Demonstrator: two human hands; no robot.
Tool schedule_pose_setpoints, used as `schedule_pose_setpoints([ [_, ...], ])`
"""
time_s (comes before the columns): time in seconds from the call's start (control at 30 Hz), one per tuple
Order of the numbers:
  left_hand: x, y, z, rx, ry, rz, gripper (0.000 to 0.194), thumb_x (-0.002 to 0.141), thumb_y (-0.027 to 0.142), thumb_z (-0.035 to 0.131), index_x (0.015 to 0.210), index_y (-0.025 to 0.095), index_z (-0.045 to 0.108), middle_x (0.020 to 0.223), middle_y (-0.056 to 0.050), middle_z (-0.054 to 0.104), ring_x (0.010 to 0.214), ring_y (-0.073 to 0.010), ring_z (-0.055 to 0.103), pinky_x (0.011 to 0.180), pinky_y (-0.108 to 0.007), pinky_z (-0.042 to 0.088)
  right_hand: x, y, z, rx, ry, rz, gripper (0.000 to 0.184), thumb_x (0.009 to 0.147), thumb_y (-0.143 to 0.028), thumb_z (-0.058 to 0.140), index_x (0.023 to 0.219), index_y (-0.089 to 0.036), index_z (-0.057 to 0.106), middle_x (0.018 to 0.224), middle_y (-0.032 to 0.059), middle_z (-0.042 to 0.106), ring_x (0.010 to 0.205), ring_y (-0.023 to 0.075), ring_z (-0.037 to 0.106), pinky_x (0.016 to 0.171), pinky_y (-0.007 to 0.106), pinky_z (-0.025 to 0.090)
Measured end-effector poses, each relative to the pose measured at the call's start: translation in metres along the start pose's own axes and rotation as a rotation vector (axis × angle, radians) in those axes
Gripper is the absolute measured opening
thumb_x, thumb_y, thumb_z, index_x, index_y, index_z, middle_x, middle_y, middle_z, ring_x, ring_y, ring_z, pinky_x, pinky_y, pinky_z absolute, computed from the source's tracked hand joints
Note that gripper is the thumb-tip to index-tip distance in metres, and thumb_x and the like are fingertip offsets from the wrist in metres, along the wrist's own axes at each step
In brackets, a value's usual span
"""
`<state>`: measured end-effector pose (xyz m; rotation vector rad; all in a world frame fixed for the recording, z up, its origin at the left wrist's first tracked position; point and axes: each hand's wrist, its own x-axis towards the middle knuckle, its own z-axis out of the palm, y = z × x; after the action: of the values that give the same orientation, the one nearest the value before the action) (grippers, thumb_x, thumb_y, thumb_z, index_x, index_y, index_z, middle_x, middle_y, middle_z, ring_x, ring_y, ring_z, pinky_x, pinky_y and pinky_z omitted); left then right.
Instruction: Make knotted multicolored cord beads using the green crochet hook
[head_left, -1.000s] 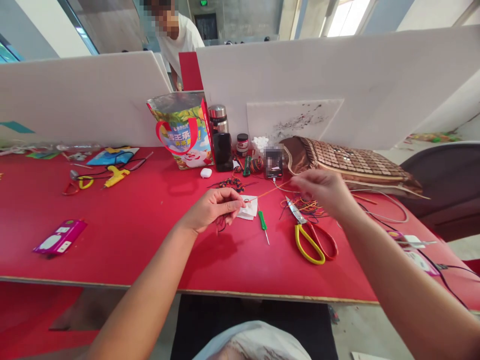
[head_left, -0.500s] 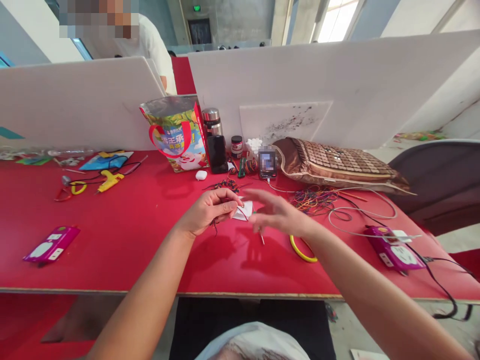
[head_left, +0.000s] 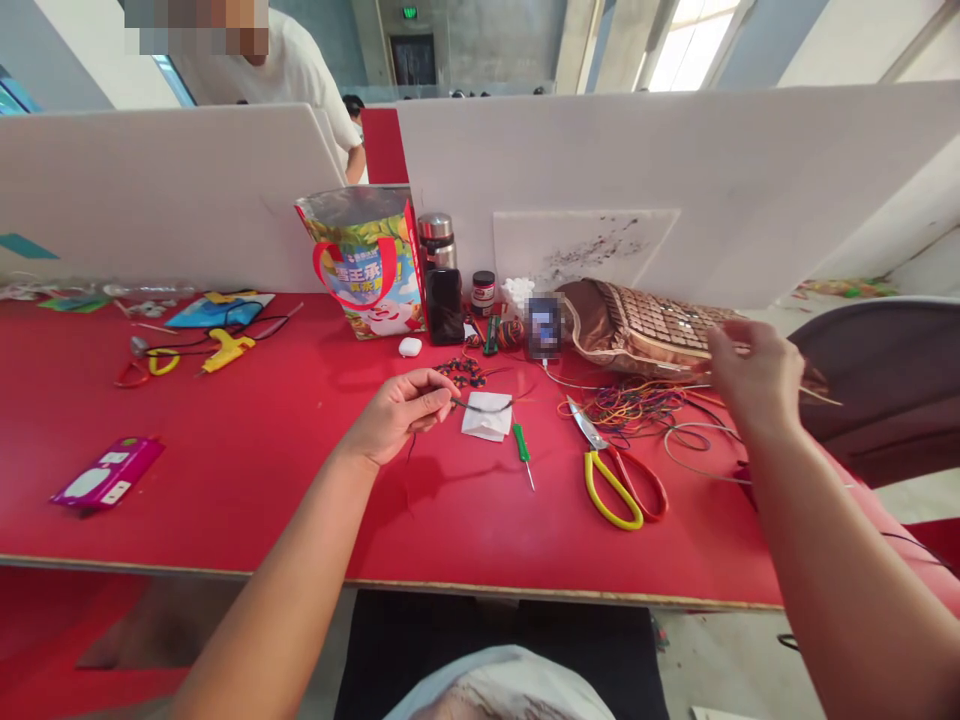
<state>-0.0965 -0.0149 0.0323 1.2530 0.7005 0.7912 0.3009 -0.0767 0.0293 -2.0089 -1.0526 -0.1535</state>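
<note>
My left hand [head_left: 416, 412] is closed in a pinch on a thin dark cord [head_left: 484, 408]. One length of the cord runs out to the right over a folded white paper [head_left: 487, 428], and a loose end hangs below the fingers. Far to the right, my right hand [head_left: 759, 378] is raised in front of the brown bag, its fingers curled together; anything between them is too fine to make out. A green-handled screwdriver-like tool [head_left: 522, 445] lies beside the paper. Scissors [head_left: 613, 490] with one yellow and one red handle rest between my hands. Behind the paper is a knotted dark-and-orange cord piece [head_left: 463, 373].
Tangled coloured cords [head_left: 630, 408] lie near the brown tiled bag [head_left: 660, 320]. At the back stand a printed carry bag [head_left: 375, 285], a phone [head_left: 444, 308], a flask [head_left: 437, 240] and a jar [head_left: 484, 292]. Left are a yellow glue gun [head_left: 226, 350] and a purple power strip [head_left: 111, 475].
My right hand has swung away from the left hand, far out to the right. That uncovers the scissors and the green-handled tool. The left hand keeps its pinch on the cord.
</note>
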Motion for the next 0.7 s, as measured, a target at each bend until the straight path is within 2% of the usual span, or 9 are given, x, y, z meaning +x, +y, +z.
schedule_pose_setpoints([
  [0.07, 0.005, -0.001, 0.009, 0.0, -0.035, -0.007, 0.033, 0.073, 0.04, 0.087, 0.083, 0.013, 0.07, 0.057, 0.003, 0.055, 0.045, -0.003, 0.031, 0.044, -0.02, 0.015, -0.023, -0.027, 0.006, 0.208, -0.13, 0.018, 0.048, 0.09, -0.046, 0.061, 0.128, -0.016, 0.066, 0.114, 0.0174, 0.074, 0.061, 0.0183, 0.064, 0.061, 0.035, 0.05],
  [0.2, 0.011, 0.001, 0.028, 0.014, -0.123, -0.029, 0.032, 0.075, 0.04, 0.085, 0.082, 0.013, 0.07, 0.057, 0.001, 0.058, 0.046, -0.0041, 0.034, 0.044, -0.02, 0.018, -0.092, -0.088, 0.036, 0.751, -0.845, -0.027, 0.066, 0.078, -0.051, 0.077, 0.136, -0.023, 0.058, 0.133, 0.0148, 0.067, 0.053, 0.0117, 0.062, 0.047, 0.029, 0.052],
  [0.27, 0.01, 0.005, 0.032, 0.015, -0.138, -0.028, 0.031, 0.076, 0.039, 0.085, 0.083, 0.013, 0.07, 0.059, 0.0, 0.059, 0.047, -0.0047, 0.037, 0.044, -0.02, 0.019, -0.118, -0.101, 0.052, 0.824, -1.122, 0.01, 0.079, 0.067, -0.042, 0.087, 0.138, -0.027, 0.056, 0.14, 0.0138, 0.063, 0.051, 0.0111, 0.063, 0.041, 0.028, 0.051],
  [0.3, 0.009, 0.007, 0.031, 0.011, -0.13, -0.018, 0.03, 0.076, 0.038, 0.085, 0.084, 0.013, 0.071, 0.059, 0.001, 0.059, 0.047, -0.0047, 0.037, 0.044, -0.02, 0.02, -0.125, -0.102, 0.058, 0.804, -1.235, 0.04, 0.077, 0.064, -0.039, 0.089, 0.134, -0.027, 0.058, 0.134, 0.0122, 0.067, 0.051, 0.0129, 0.064, 0.04, 0.029, 0.052],
  [0.37, 0.004, 0.013, 0.025, -0.005, -0.093, 0.022, 0.027, 0.077, 0.037, 0.085, 0.084, 0.014, 0.072, 0.058, 0.001, 0.057, 0.045, -0.0042, 0.036, 0.043, -0.02, 0.019, -0.128, -0.095, 0.065, 0.754, -1.34, 0.076, 0.051, 0.066, -0.038, 0.088, 0.111, -0.022, 0.069, 0.098, 0.006, 0.077, 0.048, 0.0146, 0.064, 0.042, 0.028, 0.052],
  [0.43, 0.0, 0.018, 0.015, -0.032, -0.037, 0.076, 0.025, 0.076, 0.035, 0.085, 0.084, 0.014, 0.072, 0.058, 0.002, 0.056, 0.044, -0.0032, 0.034, 0.043, -0.019, 0.017, -0.115, -0.078, 0.066, 0.719, -1.315, 0.075, 0.032, 0.067, -0.042, 0.086, 0.08, -0.018, 0.069, 0.062, -0.0005, 0.068, 0.043, 0.0118, 0.056, 0.041, 0.025, 0.046],
  [0.53, -0.003, 0.021, -0.002, -0.094, 0.069, 0.141, 0.026, 0.071, 0.032, 0.089, 0.082, 0.014, 0.073, 0.059, 0.001, 0.057, 0.043, -0.0014, 0.032, 0.043, -0.018, 0.018, -0.078, -0.045, 0.055, 0.648, -1.08, 0.098, 0.04, 0.066, -0.052, 0.084, 0.073, -0.016, 0.069, 0.05, -0.0027, 0.056, 0.044, 0.0101, 0.047, 0.042, 0.024, 0.037],
  [0.63, -0.002, 0.019, -0.013, -0.155, 0.141, 0.157, 0.028, 0.067, 0.031, 0.092, 0.08, 0.014, 0.074, 0.059, 0.001, 0.058, 0.042, 0.0001, 0.03, 0.043, -0.017, 0.019, -0.036, -0.007, 0.034, 0.617, -0.677, 0.207, 0.04, 0.063, -0.055, 0.082, 0.073, -0.018, 0.07, 0.059, 0.002, 0.058, 0.048, 0.0127, 0.046, 0.045, 0.031, 0.038],
  [0.7, 0.0, 0.015, -0.015, -0.17, 0.149, 0.145, 0.028, 0.066, 0.03, 0.092, 0.08, 0.014, 0.074, 0.059, 0.001, 0.057, 0.042, 0.0, 0.03, 0.043, -0.017, 0.019, -0.014, 0.015, 0.02, 0.541, -0.354, 0.267, 0.037, 0.071, -0.057, 0.076, 0.072, -0.022, 0.066, 0.066, 0.0064, 0.06, 0.05, 0.0147, 0.045, 0.047, 0.034, 0.038],
])
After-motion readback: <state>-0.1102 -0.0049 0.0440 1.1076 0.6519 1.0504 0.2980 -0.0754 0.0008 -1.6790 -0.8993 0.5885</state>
